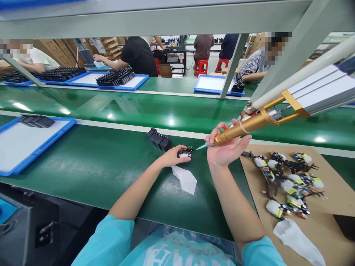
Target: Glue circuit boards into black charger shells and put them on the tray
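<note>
My left hand point(172, 157) is closed round a small black part with a white piece and red wires point(185, 152), held just above the green bench mat point(91, 166). My right hand point(226, 146) grips a gold dispenser nozzle point(244, 128) that hangs from a white and silver arm point(318, 92). Its thin pale tip point(203, 146) points left at the small part, a short gap away. A folded white paper point(185, 179) lies on the mat below my left hand.
A brown card sheet point(327, 207) at right carries several small wired circuit parts point(288, 181) and a white tissue point(298, 240). A row of black housings point(159, 139) sits ahead. A blue tray point(41, 144) lies at left. Other people work across the green conveyor point(166, 107).
</note>
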Available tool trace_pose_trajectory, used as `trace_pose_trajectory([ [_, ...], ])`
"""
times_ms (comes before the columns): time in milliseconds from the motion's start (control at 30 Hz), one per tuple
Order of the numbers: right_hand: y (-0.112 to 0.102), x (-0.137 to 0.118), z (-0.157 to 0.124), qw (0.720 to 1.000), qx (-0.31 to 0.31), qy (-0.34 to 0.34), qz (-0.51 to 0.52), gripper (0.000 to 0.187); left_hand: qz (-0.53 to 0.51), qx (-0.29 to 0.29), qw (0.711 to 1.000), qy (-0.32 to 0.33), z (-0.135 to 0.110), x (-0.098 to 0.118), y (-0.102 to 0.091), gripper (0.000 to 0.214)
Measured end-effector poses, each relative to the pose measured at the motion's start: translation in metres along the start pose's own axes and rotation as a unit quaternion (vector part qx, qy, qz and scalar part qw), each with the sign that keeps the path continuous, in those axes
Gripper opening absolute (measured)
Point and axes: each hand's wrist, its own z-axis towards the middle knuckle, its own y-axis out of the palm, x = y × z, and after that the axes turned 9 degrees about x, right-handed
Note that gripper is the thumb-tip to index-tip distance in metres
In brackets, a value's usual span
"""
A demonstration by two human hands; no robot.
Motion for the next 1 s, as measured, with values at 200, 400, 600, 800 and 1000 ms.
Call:
trace_pose_trajectory([
  [200, 0.001, 0.000, 0.000, 1.000, -0.002, 0.003, -0.013, 0.043, -0.177, -0.034, 0.982, 0.062, 0.017, -0.001, 0.021, 0.041],
  [400, 0.000, -0.001, 0.000, 1.000, -0.015, 0.004, -0.008, 0.044, -0.076, 0.076, 0.984, 0.142, 0.010, 0.003, 0.027, 0.020],
  [600, 0.000, -0.001, 0.002, 1.000, -0.014, -0.001, 0.001, 0.042, 0.094, 0.060, 0.972, 0.208, 0.002, 0.012, 0.014, 0.031],
  [800, -0.001, -0.001, 0.002, 1.000, -0.017, -0.002, 0.007, 0.040, 0.158, 0.064, 0.965, 0.200, -0.014, 0.019, 0.009, 0.041],
  [1000, -0.001, 0.000, 0.003, 1.000, -0.014, -0.004, -0.003, 0.042, 0.152, 0.116, 0.970, 0.148, -0.015, 0.016, 0.020, 0.035],
])
